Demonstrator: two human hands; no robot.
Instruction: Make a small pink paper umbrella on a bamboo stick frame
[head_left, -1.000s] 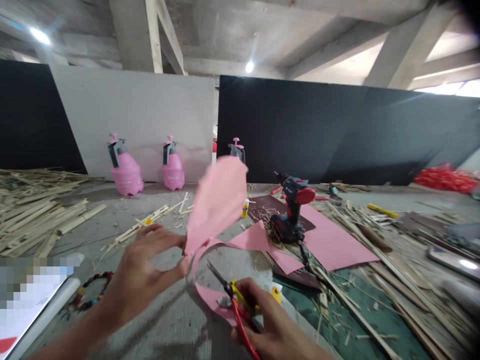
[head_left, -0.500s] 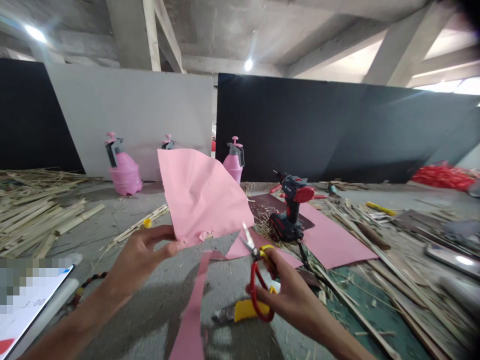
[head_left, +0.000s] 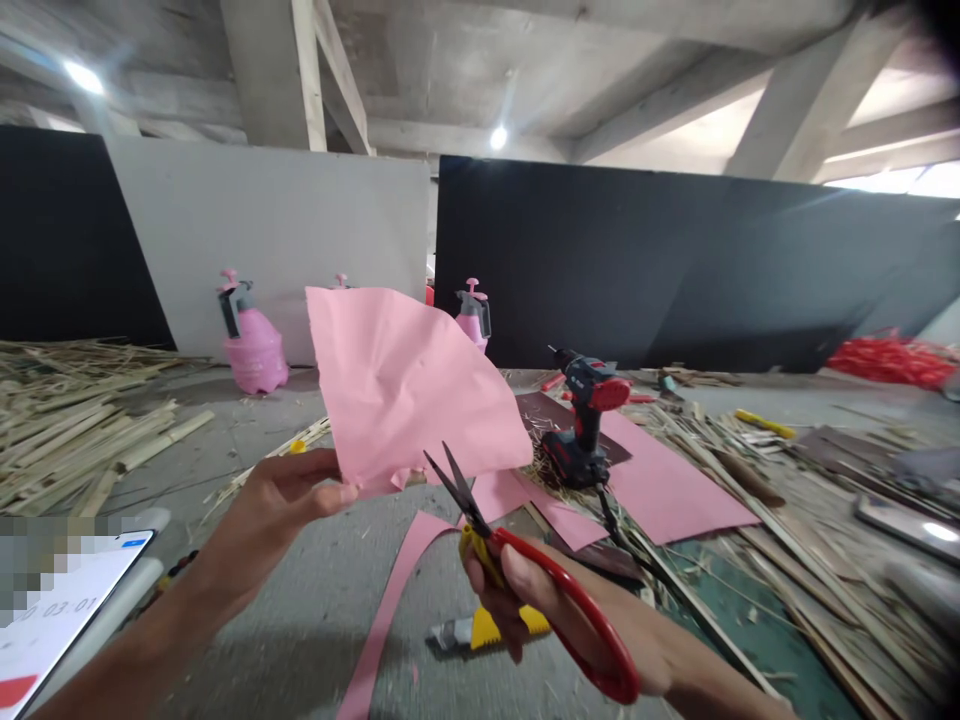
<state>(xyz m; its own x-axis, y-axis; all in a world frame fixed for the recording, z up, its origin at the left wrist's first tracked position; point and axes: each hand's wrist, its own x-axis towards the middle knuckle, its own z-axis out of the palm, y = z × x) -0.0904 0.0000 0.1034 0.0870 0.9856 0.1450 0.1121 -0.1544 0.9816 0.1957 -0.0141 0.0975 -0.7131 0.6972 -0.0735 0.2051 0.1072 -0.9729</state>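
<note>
A creased, fan-shaped pink paper (head_left: 412, 390) is held up by its lower left corner between the thumb and fingers of my left hand (head_left: 289, 500). Red-handled scissors (head_left: 480, 520) with some yellow on the grip are in my right hand (head_left: 525, 590), blades slightly parted and pointing up left, in front of the paper's lower edge. Whether the blades touch the paper I cannot tell. A curved pink strip (head_left: 390, 600) lies on the floor below, and a yellow-handled cutter (head_left: 495, 628) lies partly behind my right hand.
Beyond my right hand stands a cordless drill (head_left: 585, 410) beside a flat pink sheet (head_left: 675, 480). Pink sprayers (head_left: 255, 350) stand by the panels. Split bamboo (head_left: 135, 440) lies left, more strips right. A phone (head_left: 82, 610) is at the lower left.
My right hand has turned the scissors, so their red handle now extends toward the lower right and the blades point up left. The pink paper appears slightly larger and reaches further right.
</note>
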